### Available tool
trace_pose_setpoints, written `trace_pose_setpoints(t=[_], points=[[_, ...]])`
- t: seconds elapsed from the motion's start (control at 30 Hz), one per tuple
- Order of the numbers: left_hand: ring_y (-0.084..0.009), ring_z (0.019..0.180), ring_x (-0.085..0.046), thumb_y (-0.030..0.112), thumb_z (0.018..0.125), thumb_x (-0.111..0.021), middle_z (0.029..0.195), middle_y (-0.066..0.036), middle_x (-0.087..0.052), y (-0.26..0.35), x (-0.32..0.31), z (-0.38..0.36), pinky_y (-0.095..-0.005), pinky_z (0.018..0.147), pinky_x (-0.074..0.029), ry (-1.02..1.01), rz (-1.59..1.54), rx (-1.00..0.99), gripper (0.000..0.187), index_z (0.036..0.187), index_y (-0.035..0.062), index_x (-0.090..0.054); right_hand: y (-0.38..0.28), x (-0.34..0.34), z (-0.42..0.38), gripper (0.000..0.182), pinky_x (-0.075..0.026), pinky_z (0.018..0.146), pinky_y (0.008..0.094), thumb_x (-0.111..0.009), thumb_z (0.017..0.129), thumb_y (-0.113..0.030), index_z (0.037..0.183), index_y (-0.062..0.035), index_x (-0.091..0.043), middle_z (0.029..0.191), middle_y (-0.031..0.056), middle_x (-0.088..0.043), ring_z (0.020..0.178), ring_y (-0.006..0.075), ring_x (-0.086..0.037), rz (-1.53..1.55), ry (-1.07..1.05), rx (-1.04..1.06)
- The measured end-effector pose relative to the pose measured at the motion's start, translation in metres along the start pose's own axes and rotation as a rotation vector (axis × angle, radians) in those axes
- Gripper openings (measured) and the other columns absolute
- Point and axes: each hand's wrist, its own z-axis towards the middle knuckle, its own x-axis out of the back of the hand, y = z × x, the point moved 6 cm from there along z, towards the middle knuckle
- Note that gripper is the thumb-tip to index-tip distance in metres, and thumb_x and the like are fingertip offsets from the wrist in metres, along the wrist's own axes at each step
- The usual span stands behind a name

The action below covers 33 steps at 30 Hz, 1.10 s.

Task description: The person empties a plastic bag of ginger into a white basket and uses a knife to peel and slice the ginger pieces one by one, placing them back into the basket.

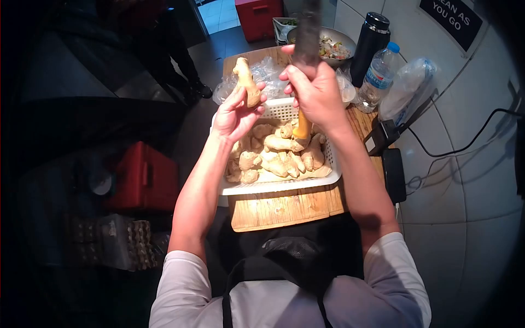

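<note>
Holding pale, knobbly ginger root (pixel 246 81) upright, left hand (pixel 236 113); right hand (pixel 317 93) grips knife (pixel 306 33).

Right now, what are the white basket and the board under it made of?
The white basket looks like plastic: matte white with a moulded grid of holes. The board under it looks like bare wood: tan, with grain lines and an uneven edge.

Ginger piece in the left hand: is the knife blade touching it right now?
Apart. The head view shows the ginger piece in the left hand, with a clear gap to the knife raised by the right hand.
</note>
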Motion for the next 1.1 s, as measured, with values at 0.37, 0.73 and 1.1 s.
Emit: trace_pose_setpoints(t=[0.37,0.73,1.1], points=[[-0.0329,0.105,-0.061,0.041,0.104,-0.045,0.12,-0.018,-0.063,-0.004,-0.011,-0.003,-0.0398,0.086,-0.048,-0.266,-0.274,-0.005,0.048,0.131,0.0023,-0.055,0.03,-0.02,-0.003,0.025,-0.053,0.069,0.0427,-0.059,0.1,-0.03,0.11,-0.0071,-0.059,0.09,0.0158,-0.067,0.081,0.0395,-0.068,-0.489,0.052,0.326],[-0.0185,0.073,-0.05,0.055,0.105,-0.035,0.09,-0.006,-0.053,-0.005,-0.005,-0.012,-0.0306,0.063,-0.042,0.049,-0.364,-0.003,0.05,0.101,0.0092,-0.055,0.038,-0.03,-0.017,0.052,-0.051,0.065,0.0433,-0.053,0.095,-0.06,0.102,-0.0099,-0.063,0.08,0.0095,-0.059,0.075,0.0331,-0.062,-0.667,0.023,0.448],[-0.0181,0.077,-0.051,0.063,0.099,-0.046,0.094,-0.006,-0.052,0.008,-0.002,-0.008,-0.0288,0.062,-0.044,0.024,-0.246,-0.116,0.054,0.106,0.0107,-0.053,0.045,-0.025,-0.014,0.044,-0.051,0.066,0.0415,-0.052,0.1,-0.051,0.097,-0.0088,-0.062,0.081,0.0106,-0.061,0.074,0.0326,-0.062,-0.575,0.028,0.413]])
